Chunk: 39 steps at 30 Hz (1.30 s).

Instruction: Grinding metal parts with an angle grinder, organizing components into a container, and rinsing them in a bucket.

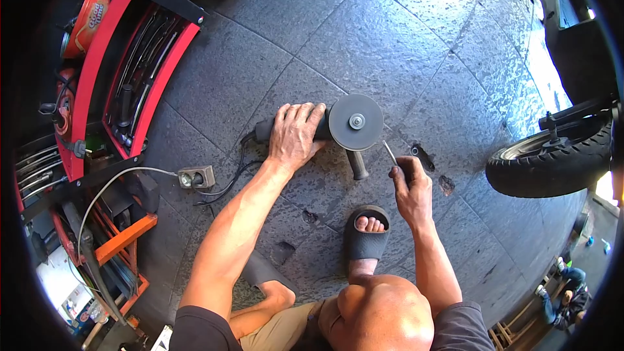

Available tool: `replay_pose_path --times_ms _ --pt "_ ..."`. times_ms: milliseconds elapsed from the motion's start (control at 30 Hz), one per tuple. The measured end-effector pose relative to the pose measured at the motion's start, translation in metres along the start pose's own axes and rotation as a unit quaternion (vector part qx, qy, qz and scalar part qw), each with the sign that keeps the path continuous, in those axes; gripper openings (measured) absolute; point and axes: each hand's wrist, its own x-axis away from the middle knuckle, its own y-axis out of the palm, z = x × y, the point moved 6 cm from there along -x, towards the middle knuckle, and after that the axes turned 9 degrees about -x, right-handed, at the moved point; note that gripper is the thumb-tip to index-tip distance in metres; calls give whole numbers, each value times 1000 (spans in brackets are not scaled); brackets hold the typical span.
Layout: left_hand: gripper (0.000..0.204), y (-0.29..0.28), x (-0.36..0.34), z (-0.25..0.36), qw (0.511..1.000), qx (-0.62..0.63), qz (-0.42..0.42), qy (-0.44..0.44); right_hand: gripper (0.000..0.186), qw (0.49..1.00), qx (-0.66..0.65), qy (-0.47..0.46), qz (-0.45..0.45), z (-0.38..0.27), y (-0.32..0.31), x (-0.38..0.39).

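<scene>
An angle grinder (323, 131) lies in the middle of the view, its round grey disc (344, 135) facing up. Its black side handle (357, 166) points toward me. Wrapped over the grinder's dark body is my left hand (296, 135). My right hand (413, 188) pinches a thin metal rod (389, 152), whose far tip is beside the disc's lower right edge; whether they touch I cannot tell. The rod's near end is hidden in my fingers. A small dark metal part (424, 157) rests on the floor just beyond that hand.
A grey socket box (196, 177) with cables sits on the tiled floor (253, 65) at left. Beyond it stands a red and black tool cart (162, 71). A tyre (552, 162) is at right. My sandalled foot (369, 237) is below the grinder. Another person (569, 299) sits at the lower right.
</scene>
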Motion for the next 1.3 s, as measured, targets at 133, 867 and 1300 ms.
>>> replay_pose_path --times_ms 133,867,1300 --pt "83 -2 1 -1 1000 3 2 13 17 997 67 -46 -10 -18 1 -10" --pt "80 0 6 -4 1000 2 4 12 9 948 285 -137 16 -43 13 -10" --pt "78 -1 6 -3 1000 15 8 6 8 946 294 -131 26 -47 18 -9"
